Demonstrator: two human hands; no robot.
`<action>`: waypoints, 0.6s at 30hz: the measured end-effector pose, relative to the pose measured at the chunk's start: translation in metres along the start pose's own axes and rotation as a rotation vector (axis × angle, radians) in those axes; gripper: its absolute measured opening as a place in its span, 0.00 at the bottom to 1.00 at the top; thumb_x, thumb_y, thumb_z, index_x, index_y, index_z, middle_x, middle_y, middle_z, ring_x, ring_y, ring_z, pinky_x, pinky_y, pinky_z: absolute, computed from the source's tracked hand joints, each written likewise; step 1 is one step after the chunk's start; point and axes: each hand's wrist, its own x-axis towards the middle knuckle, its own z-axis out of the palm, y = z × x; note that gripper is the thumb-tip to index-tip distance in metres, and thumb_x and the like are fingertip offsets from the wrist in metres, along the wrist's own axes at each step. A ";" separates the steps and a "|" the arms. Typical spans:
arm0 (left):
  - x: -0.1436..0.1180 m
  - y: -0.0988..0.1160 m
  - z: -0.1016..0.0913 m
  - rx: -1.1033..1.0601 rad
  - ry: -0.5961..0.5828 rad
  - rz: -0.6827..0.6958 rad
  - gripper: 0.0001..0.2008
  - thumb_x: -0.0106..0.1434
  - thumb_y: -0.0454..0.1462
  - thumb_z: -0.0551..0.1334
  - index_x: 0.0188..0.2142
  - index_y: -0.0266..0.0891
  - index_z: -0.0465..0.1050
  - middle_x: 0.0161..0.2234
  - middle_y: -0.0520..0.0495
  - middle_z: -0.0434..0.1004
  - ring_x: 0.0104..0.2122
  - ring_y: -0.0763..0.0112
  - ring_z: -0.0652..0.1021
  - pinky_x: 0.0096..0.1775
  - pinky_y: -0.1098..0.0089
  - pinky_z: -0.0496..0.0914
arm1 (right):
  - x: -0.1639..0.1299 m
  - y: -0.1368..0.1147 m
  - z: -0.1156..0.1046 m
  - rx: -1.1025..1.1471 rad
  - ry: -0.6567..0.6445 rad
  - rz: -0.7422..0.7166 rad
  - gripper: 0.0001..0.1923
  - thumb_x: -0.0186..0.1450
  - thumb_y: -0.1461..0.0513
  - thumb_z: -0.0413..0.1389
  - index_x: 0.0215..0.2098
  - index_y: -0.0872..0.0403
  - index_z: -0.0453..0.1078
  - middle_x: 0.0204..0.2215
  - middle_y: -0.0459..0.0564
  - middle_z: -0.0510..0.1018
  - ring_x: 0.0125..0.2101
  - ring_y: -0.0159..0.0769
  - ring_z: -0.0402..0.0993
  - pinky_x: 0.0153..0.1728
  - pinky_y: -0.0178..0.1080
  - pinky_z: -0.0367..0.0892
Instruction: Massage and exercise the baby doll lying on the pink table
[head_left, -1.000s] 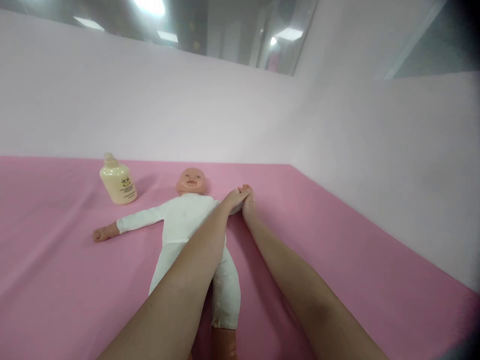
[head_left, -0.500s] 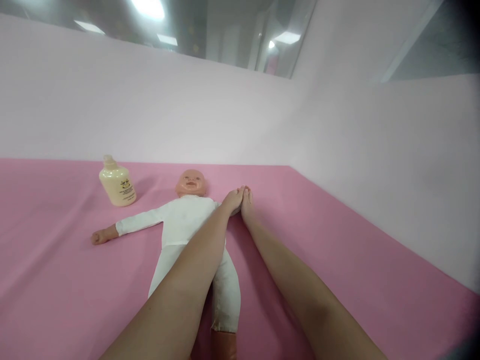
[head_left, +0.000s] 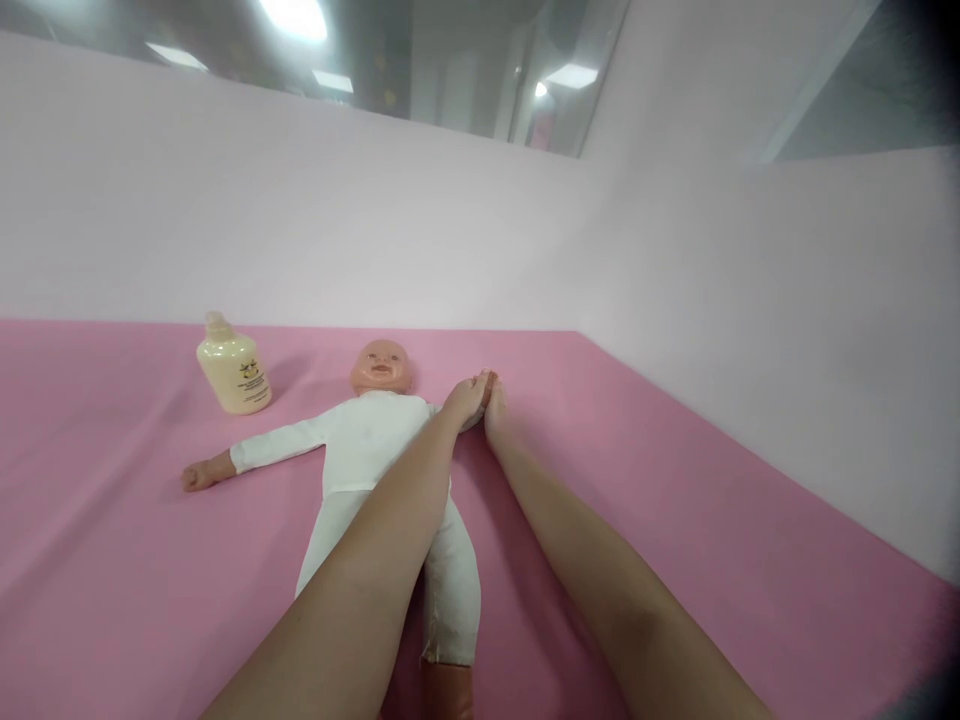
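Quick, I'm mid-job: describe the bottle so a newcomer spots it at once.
Start at the pink surface below the pale wall, then find the doll in white lying on it. Left of the doll's head in the picture, beyond its outstretched arm, is the bottle: glossy, pale yellow, with dark print, unlike the white-clothed doll.

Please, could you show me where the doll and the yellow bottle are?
Doll [head_left: 361, 445]: head view, on the white cloth chest.
Yellow bottle [head_left: 233, 374]: head view, on the middle of its body.
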 end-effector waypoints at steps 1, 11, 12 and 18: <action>0.000 0.001 0.000 0.022 -0.003 0.007 0.26 0.65 0.54 0.52 0.33 0.35 0.77 0.37 0.35 0.80 0.45 0.54 0.77 0.50 0.61 0.65 | -0.001 -0.001 0.000 0.002 -0.013 -0.004 0.22 0.68 0.52 0.43 0.47 0.53 0.73 0.53 0.53 0.76 0.55 0.36 0.69 0.61 0.44 0.57; -0.003 0.004 0.001 0.134 0.003 0.034 0.25 0.66 0.52 0.51 0.31 0.36 0.75 0.32 0.38 0.79 0.37 0.58 0.77 0.45 0.62 0.66 | -0.007 -0.009 0.000 0.027 -0.016 -0.008 0.18 0.66 0.55 0.45 0.45 0.53 0.72 0.48 0.52 0.79 0.50 0.35 0.73 0.57 0.42 0.60; -0.003 0.004 0.001 0.134 0.004 0.032 0.24 0.66 0.52 0.51 0.30 0.36 0.75 0.31 0.38 0.79 0.37 0.58 0.77 0.44 0.63 0.66 | -0.008 -0.010 0.001 0.030 -0.007 -0.007 0.18 0.66 0.55 0.45 0.45 0.53 0.71 0.47 0.52 0.79 0.50 0.35 0.73 0.57 0.41 0.61; -0.006 0.007 0.002 0.116 0.003 0.010 0.23 0.64 0.53 0.55 0.23 0.38 0.70 0.22 0.45 0.73 0.30 0.63 0.74 0.39 0.66 0.66 | -0.009 -0.010 0.000 0.034 0.038 -0.012 0.15 0.63 0.55 0.48 0.45 0.49 0.68 0.44 0.48 0.78 0.48 0.34 0.73 0.54 0.41 0.63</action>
